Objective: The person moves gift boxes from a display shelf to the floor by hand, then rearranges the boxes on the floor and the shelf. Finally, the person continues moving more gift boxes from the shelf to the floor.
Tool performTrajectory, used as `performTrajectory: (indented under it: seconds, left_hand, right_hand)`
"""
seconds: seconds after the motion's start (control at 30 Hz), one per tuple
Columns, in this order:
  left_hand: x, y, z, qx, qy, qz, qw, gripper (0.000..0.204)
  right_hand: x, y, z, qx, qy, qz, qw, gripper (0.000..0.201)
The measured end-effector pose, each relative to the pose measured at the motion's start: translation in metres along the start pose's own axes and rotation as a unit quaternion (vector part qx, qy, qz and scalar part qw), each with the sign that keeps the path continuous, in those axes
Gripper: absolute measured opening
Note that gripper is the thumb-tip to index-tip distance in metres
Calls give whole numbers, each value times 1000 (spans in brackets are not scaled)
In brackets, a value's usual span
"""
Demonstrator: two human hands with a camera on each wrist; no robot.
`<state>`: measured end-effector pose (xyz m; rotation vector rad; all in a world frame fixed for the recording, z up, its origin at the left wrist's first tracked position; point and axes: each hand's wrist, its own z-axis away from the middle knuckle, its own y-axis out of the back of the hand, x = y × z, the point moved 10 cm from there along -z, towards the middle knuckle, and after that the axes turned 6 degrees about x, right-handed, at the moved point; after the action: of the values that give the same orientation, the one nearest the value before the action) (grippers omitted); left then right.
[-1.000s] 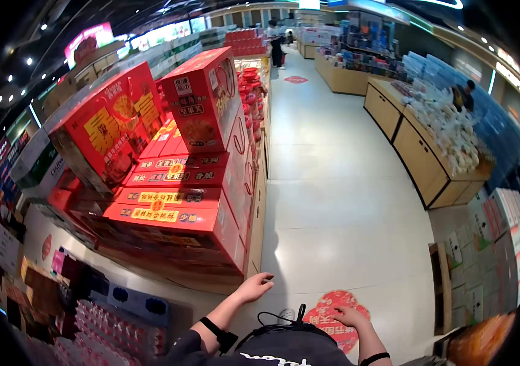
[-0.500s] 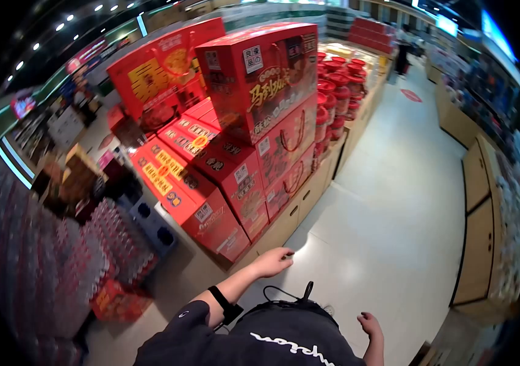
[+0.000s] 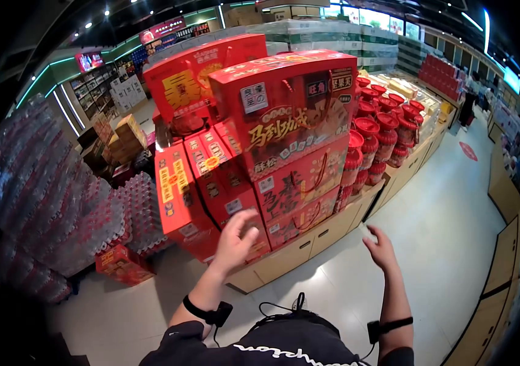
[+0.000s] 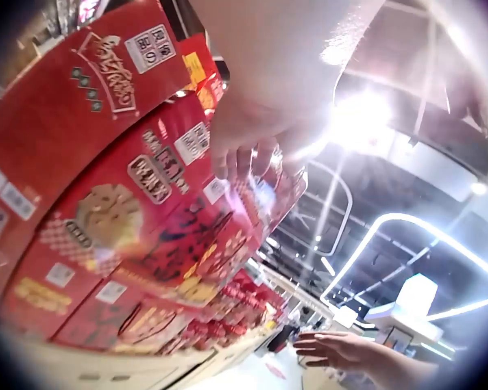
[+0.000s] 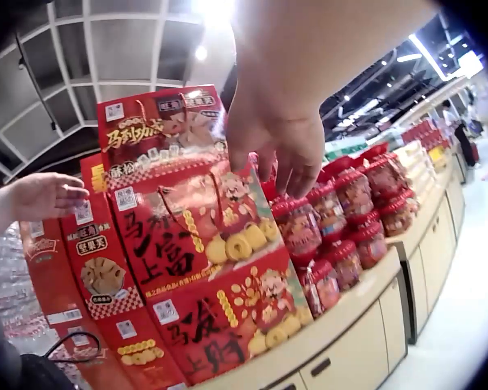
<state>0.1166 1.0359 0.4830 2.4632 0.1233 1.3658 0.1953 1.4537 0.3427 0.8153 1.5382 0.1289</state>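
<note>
Red gift boxes stand stacked on a wooden counter in the head view. The top box (image 3: 296,116) has gold lettering and a cord handle; a second gift box (image 3: 302,183) lies beneath it. My left hand (image 3: 234,243) is raised in front of the stack's left part, fingers loosely bent and holding nothing. Lower right, my right hand (image 3: 380,247) hangs over the aisle side of the counter with relaxed fingers, also holding nothing. In the right wrist view the right hand (image 5: 278,134) overlaps the edge of the boxes beside red-lidded jars (image 5: 342,211).
The wooden counter (image 3: 333,235) runs along the right side of the stack toward the back. Wrapped bottle packs (image 3: 46,183) are piled at left, with a red carton (image 3: 122,263) on the floor before them. Another cabinet (image 3: 504,262) borders the aisle at right.
The view has swung left, so the box stack now faces me. Both hands have risen, the left in front of the boxes, the right toward the counter.
</note>
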Motion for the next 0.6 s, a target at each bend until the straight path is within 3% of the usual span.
performTrajectory:
  seconds: [0.07, 0.1, 0.13, 0.23, 0.27, 0.37, 0.4, 0.47, 0.53, 0.57, 0.6]
  left_hand:
    - [1, 15, -33, 86, 34, 45, 995, 38]
    - [20, 21, -48, 136, -10, 28, 990, 40]
    - [19, 22, -61, 153, -5, 40, 987, 45]
    - [36, 12, -92, 189, -41, 139, 971, 57]
    - [27, 12, -99, 214, -41, 111, 970, 59]
    - [32, 2, -120, 237, -52, 95, 965, 60]
    - [45, -4, -128, 224, -67, 128, 964, 60]
    - [47, -11, -137, 225, -19, 139, 964, 60]
    - [26, -6, -134, 315, 27, -8, 949, 68]
    - [30, -5, -139, 316, 61, 39, 946, 75]
    - [14, 2, -146, 364, 20, -2, 931, 68]
  right_hand:
    - [-49, 18, -53, 23, 19, -39, 999, 51]
    - [-61, 27, -77, 35, 43, -27, 998, 51]
    - [-78, 35, -101, 40, 103, -64, 992, 50]
    - [-130, 60, -161, 43, 129, -174, 975, 49]
    - [-139, 65, -183, 50, 157, -223, 961, 49]
    - [-170, 68, -230, 37, 104, -314, 943, 49]
    - [-175, 68, -252, 48, 140, -321, 935, 50]
    - [-189, 67, -286, 22, 176, -326, 929, 51]
    - [-215, 71, -291, 11, 108, -343, 933, 49]
    - [-223, 67, -305, -15, 98, -369, 924, 51]
    - [-216, 60, -331, -38, 85, -393, 915, 53]
